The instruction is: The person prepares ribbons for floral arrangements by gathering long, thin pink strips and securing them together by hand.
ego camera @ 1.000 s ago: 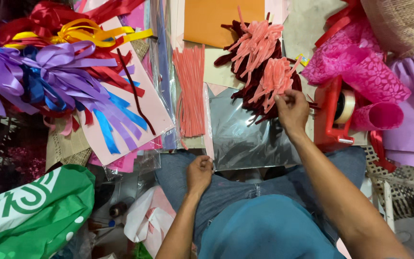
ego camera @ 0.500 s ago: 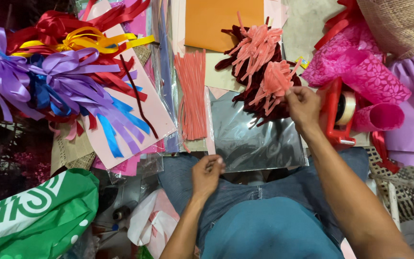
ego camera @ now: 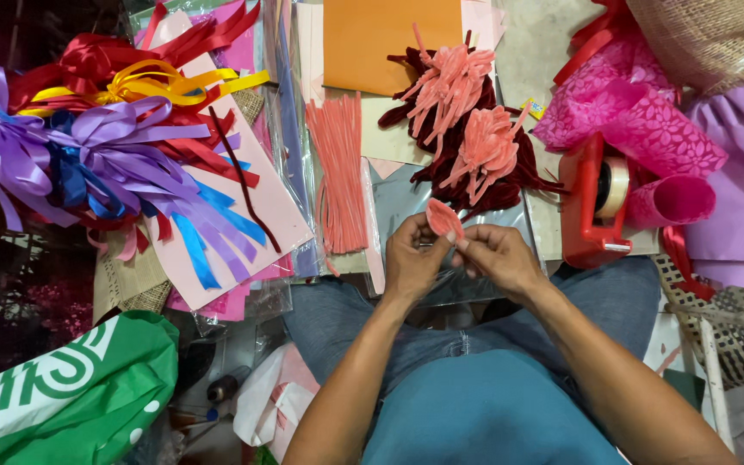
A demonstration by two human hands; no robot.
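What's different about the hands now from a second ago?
The right hand pulled back from the pile of pink pieces, bringing a pink looped piece. The left hand rose from the lap to grip it too. Ribbons and tape dispenser stayed put.

Hands: two are seen, left hand [ego camera: 412,257] and right hand [ego camera: 497,258], just below the silver sheet [ego camera: 406,202].
Pink petal pieces [ego camera: 443,219]: one is held at the sheet's lower edge.
Pink petal clusters: two, above the sheet.
Tape dispensers [ego camera: 594,205]: one, right of the sheet.
Orange paper sheets [ego camera: 389,41]: one, above the sheet.
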